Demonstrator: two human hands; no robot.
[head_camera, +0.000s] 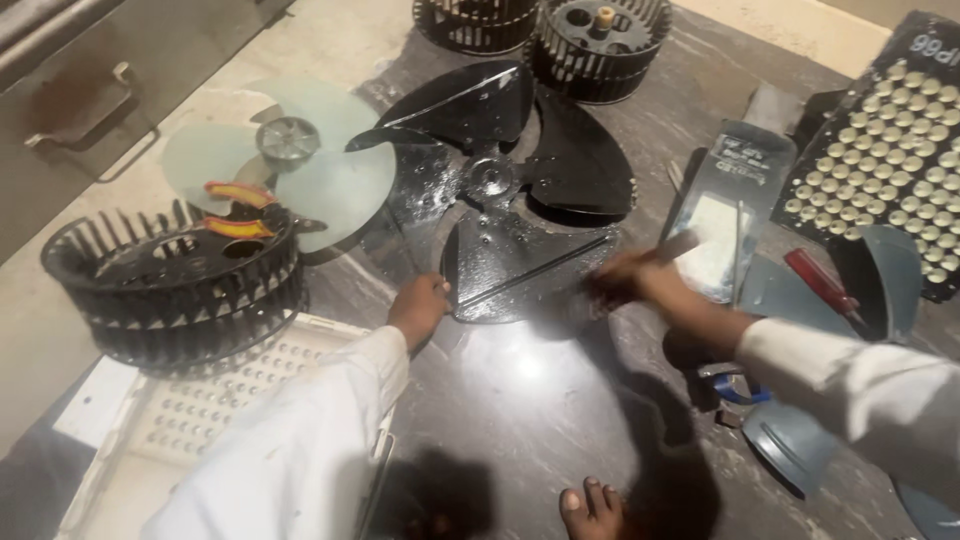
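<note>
Cleaning looks underway: left hand presses flat on the black fan's near blade, right hand, blurred, grips a brush beside it, needing steady strokes next.

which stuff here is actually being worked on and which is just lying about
In hand:
black fan blade, left hand at its edge
blurred tool in right hand

Lying about:
pale fan blade
black blower wheel
red screwdriver
white perforated tray
</note>
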